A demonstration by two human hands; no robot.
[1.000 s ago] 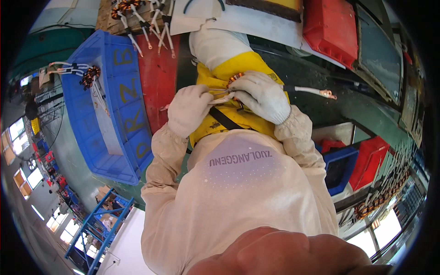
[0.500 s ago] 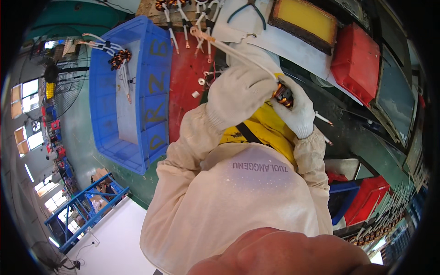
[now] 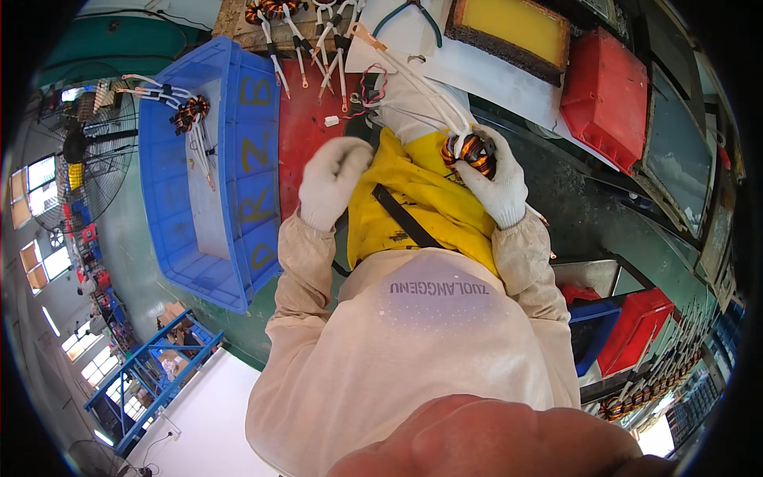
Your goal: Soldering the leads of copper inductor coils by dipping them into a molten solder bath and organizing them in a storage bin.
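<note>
My right hand (image 3: 501,179), in a white glove, grips a ring-shaped copper-wound coil (image 3: 474,154) above my lap. Two long white-sleeved leads (image 3: 425,87) run up and left from the coil to copper lugs (image 3: 364,36). Apart from the coil, my gloved left hand (image 3: 335,181) hovers left of my yellow apron (image 3: 421,215). Its fingers are curled inward, and what they hold, if anything, is hidden. A red wire (image 3: 367,94) and a small white connector (image 3: 331,122) lie just beyond that hand on the red surface (image 3: 306,143).
A blue crate (image 3: 258,183) at left holds another wound coil (image 3: 191,114). More coils with white leads (image 3: 274,12) lie on the far bench. Pliers (image 3: 409,20), a yellow-filled tray (image 3: 509,32) and a red bin (image 3: 604,95) sit at the far side and right.
My left hand has left the coil and moved left and nearer to me. The coil, in my right hand, has shifted slightly left and shows more of its ring.
</note>
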